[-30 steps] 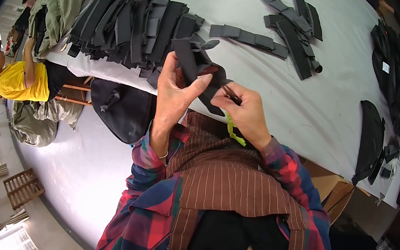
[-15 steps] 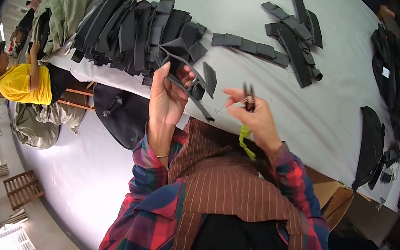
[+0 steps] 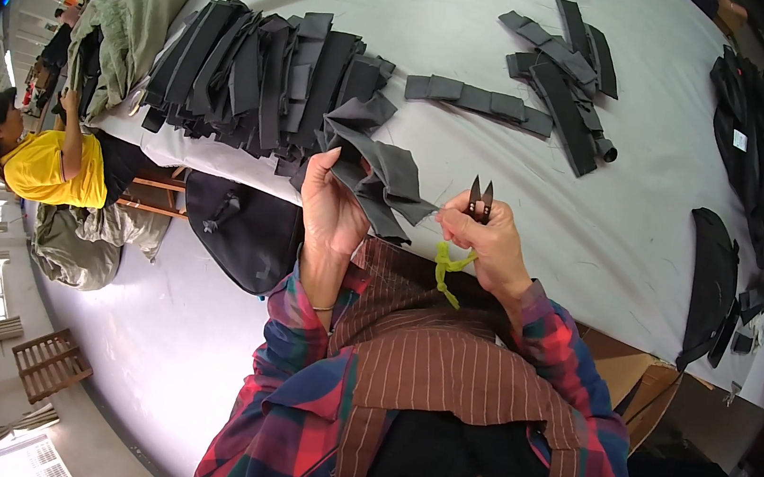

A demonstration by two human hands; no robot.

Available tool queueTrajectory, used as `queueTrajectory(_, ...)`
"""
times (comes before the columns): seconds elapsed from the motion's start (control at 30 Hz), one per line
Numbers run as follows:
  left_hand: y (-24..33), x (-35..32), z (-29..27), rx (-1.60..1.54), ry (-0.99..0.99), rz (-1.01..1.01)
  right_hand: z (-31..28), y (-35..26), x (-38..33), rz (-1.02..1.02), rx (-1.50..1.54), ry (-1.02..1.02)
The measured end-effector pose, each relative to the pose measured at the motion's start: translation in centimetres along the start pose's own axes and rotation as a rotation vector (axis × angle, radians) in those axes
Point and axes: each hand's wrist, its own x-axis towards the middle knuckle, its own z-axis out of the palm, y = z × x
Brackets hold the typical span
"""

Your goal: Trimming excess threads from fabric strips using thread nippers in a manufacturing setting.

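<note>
My left hand (image 3: 338, 209) is closed on a dark grey pleated fabric piece (image 3: 395, 171), raised in front of me at the table's near edge. Black thread snips (image 3: 480, 199) rest in my right hand (image 3: 492, 247), blades pointing up and slightly apart. A knotted yellow-green ribbon (image 3: 445, 270) dangles below that hand. My right thumb and forefinger pinch together at the fabric's right corner; whether they grip cloth or a loose thread is too small to tell.
Many dark fabric strips (image 3: 239, 78) lie in an overlapping row at the left of the white-covered table (image 3: 485, 22). More strips (image 3: 564, 113) lie at the far right. Black items (image 3: 710, 288) line the right edge. A person in yellow (image 3: 62, 166) works at the left.
The fabric piece has turned and spread out in my left hand. My right hand's fingertips have come to its right corner, and the snips now point upright.
</note>
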Motion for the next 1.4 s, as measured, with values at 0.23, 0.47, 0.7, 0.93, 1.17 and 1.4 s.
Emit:
queueTrajectory(0.23,1.9,-0.6,1.9,0.234,0.062,0.146,-1.6,-0.7,-1.2,0.068,-0.558,-0.268)
queueTrajectory(0.47,13.6,2.5,5.6,1.698,0.177,1.271,-6.0,1.6,-0.7,-0.069,-0.556,0.13)
queueTrajectory(0.7,26.2,12.7,2.5,2.476,0.495,1.126,-6.7,3.6,0.0,-0.527,-1.306,0.353)
queueTrajectory(0.93,21.9,14.3,2.5,2.784,0.765,0.953,-7.5,3.6,0.4,-0.54,-1.19,0.358)
queueTrajectory(1.17,3.0,13.3,5.9,2.009,-0.508,0.592,-7.7,3.2,0.1,-0.476,-1.106,0.389)
queueTrajectory(1.4,-4.8,14.4,2.5,2.482,-0.654,0.627,-7.9,4.0,0.3,-0.533,-1.0,0.441)
